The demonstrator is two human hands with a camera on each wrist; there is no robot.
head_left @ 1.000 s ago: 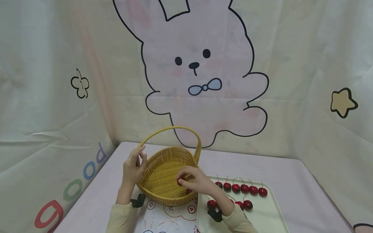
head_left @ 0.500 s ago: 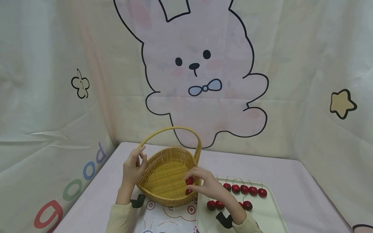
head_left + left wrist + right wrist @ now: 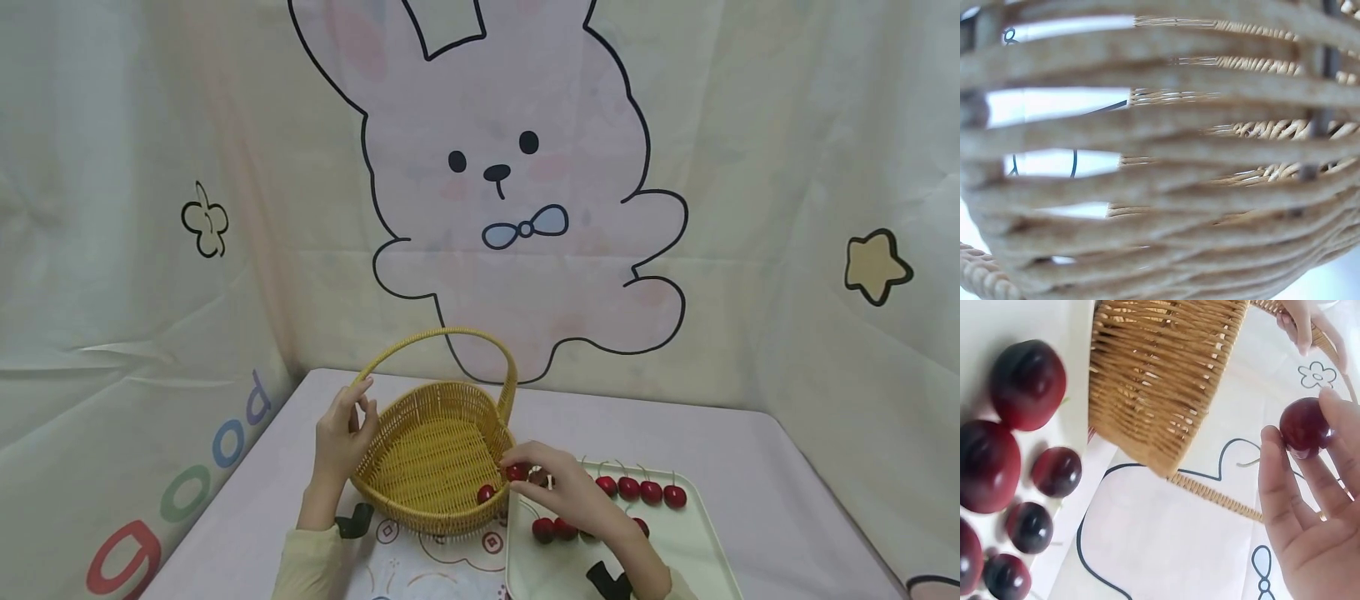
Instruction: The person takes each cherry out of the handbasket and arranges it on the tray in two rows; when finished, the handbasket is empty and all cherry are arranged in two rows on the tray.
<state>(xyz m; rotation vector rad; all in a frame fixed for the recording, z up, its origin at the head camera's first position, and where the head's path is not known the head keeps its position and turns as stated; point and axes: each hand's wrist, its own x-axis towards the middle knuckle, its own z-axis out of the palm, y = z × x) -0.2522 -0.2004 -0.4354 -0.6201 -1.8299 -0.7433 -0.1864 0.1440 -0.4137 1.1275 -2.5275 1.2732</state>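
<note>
In the head view, my right hand (image 3: 562,487) pinches a red cherry (image 3: 516,472) between thumb and fingers, over the right rim of the yellow wicker basket (image 3: 435,517). The right wrist view shows that held cherry (image 3: 1305,427) at the fingertips. Another cherry (image 3: 486,494) lies inside the basket near its right wall. My left hand (image 3: 343,442) grips the left side of the basket's arched handle (image 3: 450,332). Several dark red cherries (image 3: 651,492) stand in rows on a pale tray (image 3: 690,558), partly hidden by my right hand. The left wrist view holds only close basket weave (image 3: 1147,137).
The tray stands right of the basket on a white tabletop (image 3: 645,425). A patterned sheet (image 3: 435,567) lies in front of the basket. Cloth walls (image 3: 750,208) with printed cartoons enclose the table at the back and sides.
My right hand has carried its cherry rightward, from above the basket's middle to its right rim beside the tray. The left hand and the basket have stayed put.
</note>
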